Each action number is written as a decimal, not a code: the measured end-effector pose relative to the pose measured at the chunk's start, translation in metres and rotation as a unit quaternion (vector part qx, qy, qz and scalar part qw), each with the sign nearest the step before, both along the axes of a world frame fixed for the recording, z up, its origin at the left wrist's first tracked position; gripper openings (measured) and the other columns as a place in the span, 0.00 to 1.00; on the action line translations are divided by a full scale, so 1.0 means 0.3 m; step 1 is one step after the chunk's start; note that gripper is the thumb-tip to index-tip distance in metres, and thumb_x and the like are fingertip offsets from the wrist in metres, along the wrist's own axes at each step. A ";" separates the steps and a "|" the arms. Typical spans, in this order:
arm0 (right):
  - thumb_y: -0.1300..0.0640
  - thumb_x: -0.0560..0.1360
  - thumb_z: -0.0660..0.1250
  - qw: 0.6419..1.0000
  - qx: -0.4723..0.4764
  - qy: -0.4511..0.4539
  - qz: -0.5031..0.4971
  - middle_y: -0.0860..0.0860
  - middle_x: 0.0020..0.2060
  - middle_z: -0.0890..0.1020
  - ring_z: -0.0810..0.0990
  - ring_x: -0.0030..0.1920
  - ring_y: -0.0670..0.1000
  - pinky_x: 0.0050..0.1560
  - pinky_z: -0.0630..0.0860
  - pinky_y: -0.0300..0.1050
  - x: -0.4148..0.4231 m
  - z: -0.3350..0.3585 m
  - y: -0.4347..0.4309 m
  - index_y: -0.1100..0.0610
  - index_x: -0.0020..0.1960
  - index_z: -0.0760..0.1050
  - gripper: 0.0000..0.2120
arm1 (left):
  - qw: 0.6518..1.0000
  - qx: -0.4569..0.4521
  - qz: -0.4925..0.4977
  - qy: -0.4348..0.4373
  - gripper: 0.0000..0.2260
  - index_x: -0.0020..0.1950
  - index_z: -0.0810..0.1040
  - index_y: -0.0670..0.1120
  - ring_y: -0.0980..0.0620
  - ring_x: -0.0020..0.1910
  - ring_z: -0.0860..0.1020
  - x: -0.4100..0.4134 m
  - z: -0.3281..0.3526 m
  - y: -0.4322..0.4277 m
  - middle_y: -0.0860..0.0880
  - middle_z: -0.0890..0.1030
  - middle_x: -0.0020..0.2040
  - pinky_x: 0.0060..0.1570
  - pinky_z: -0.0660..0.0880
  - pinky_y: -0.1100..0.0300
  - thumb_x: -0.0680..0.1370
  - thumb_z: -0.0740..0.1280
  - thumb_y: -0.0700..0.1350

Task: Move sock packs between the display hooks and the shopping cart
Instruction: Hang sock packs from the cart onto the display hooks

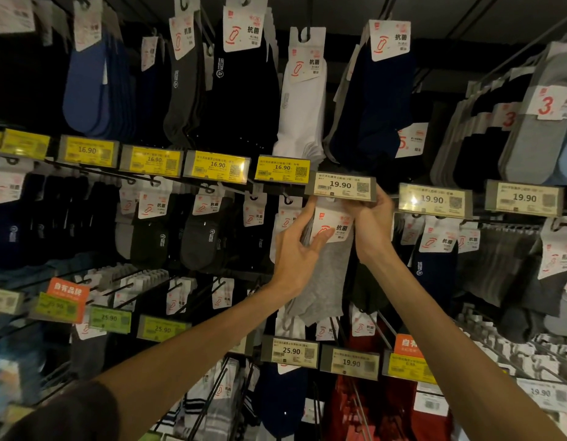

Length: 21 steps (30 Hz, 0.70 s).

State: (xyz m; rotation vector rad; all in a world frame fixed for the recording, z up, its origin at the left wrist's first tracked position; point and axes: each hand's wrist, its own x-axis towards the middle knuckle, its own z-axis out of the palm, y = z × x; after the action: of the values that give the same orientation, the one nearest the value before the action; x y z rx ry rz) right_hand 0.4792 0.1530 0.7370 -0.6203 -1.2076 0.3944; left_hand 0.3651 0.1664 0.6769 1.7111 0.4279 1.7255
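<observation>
The left hand [296,249] is held against the left edge of a light grey sock pack [329,275]. Its thumb is laid across the front of the pack's white card header [334,226] and its fingers are tucked behind the edge, so the pack is pinched between them. The right hand [372,224] is raised at the header's upper right corner, with its fingers curled over the top of the card. The pack is thus held between the two hands, and its grey fabric is let hang below both wrists.

Directly above the right hand's fingers a grey-framed price label marked 19.90 [341,185] is mounted. The top of the header is hidden behind it, so how the pack is hung there cannot be told. To the left, yellow price labels marked 16.90 [282,168] are set in a row along the same rail. Above the rail a white sock pack [302,100] and a dark navy sock pack [380,106] are hung side by side. Below the forearms, red sock packs [371,405] are seen at the lower right.
</observation>
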 end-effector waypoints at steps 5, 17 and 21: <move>0.70 0.73 0.69 0.999 0.009 -0.020 -0.028 0.44 0.42 0.85 0.83 0.49 0.45 0.51 0.80 0.45 -0.004 -0.002 -0.001 0.51 0.46 0.78 0.14 | 1.000 -0.006 -0.020 -0.009 0.29 0.76 0.64 0.52 0.55 0.68 0.74 0.006 -0.006 0.008 0.51 0.74 0.71 0.67 0.73 0.50 0.78 0.69 0.35; 0.69 0.78 0.64 0.989 0.008 -0.124 -0.074 0.43 0.48 0.82 0.81 0.53 0.42 0.53 0.78 0.36 0.013 -0.010 -0.022 0.50 0.54 0.77 0.14 | 1.000 0.022 0.002 0.016 0.26 0.79 0.59 0.48 0.53 0.66 0.75 0.031 -0.007 0.026 0.46 0.75 0.69 0.63 0.76 0.54 0.82 0.62 0.39; 0.67 0.79 0.62 0.991 -0.026 -0.115 -0.060 0.42 0.48 0.82 0.81 0.51 0.37 0.50 0.77 0.33 0.010 -0.012 -0.014 0.53 0.56 0.77 0.12 | 0.997 0.060 0.048 0.025 0.27 0.80 0.56 0.48 0.47 0.56 0.79 0.047 -0.022 0.036 0.37 0.79 0.60 0.54 0.78 0.54 0.83 0.61 0.40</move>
State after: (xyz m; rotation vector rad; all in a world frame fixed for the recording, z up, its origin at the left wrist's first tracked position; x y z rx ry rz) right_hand 0.4823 0.1488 0.7335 -0.7967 -1.3735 0.2582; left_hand 0.3793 0.1772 0.6703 1.8480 0.4425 1.8117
